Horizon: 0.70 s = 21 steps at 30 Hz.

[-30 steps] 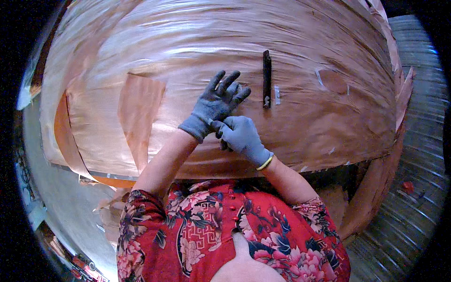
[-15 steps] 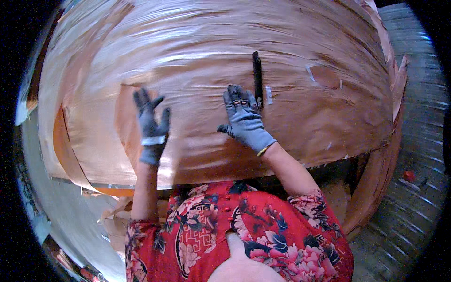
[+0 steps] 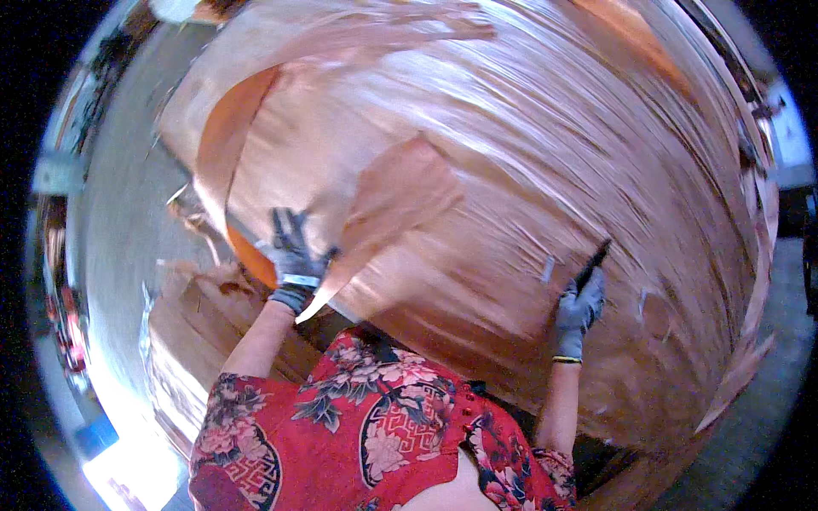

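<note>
A large stack of thin, brown, veneer-like sheets spreads out before me, its top wrinkled and shiny. My left hand, in a grey glove with a pale band, is open with fingers spread. It lies by the near left edge, beside a loose pointed piece of sheet. To its left, a long strip curls up over the edge. My right hand, gloved in grey, is closed around the near end of a narrow black bar-shaped tool, whose far end points away from me. The tool's exact kind cannot be made out.
Torn brown sheet scraps hang or lie below the near left edge. Grey floor runs along the left. A small white tape-like mark and a round patch show on the sheet near my right hand.
My view has swung left, so the stack appears turned. My right hand, open beside the black tool before, now grips it. My left hand has moved toward the near left edge.
</note>
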### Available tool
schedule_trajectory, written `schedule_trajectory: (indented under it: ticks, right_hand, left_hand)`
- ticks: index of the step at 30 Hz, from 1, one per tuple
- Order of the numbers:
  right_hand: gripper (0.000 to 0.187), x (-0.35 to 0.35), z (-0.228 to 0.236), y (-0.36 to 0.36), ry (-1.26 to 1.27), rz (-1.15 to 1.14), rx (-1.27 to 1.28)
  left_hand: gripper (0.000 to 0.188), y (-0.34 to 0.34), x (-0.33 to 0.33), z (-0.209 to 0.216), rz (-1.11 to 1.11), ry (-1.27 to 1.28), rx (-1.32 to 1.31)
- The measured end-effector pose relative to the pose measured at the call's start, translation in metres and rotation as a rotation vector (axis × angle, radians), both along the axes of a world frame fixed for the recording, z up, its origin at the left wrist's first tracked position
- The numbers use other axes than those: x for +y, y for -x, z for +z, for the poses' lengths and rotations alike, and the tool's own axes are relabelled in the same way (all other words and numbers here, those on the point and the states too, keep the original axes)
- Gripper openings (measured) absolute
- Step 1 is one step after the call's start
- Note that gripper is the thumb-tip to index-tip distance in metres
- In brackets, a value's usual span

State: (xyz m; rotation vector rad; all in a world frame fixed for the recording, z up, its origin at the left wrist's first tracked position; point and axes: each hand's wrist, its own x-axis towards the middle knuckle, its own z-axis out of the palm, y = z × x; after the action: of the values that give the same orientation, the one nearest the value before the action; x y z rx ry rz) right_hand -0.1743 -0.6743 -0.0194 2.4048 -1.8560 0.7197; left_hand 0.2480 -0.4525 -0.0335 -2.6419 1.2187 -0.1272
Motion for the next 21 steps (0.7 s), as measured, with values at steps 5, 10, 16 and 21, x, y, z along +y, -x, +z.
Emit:
schedule_trajectory:
  ticks: [5,10,16,21]
  right_hand:
    - [0.036,0.000,-0.023,-0.010,0.035,-0.102,-0.076]
    - [0.040,-0.001,-0.020,-0.015,0.138,-0.116,-0.021]
    - [0.043,-0.006,-0.042,-0.022,0.211,-0.269,0.044]
    - [0.050,-0.018,-0.031,-0.013,0.023,-0.324,0.185]
  left_hand:
    - [0.117,0.031,0.059,-0.010,-0.288,0.252,0.209]
    - [0.121,0.053,0.092,-0.015,-0.135,0.439,0.190]
    - [0.128,0.073,0.091,-0.018,0.195,0.179,0.294]
    - [0.121,0.065,0.096,-0.018,0.531,0.297,0.403]
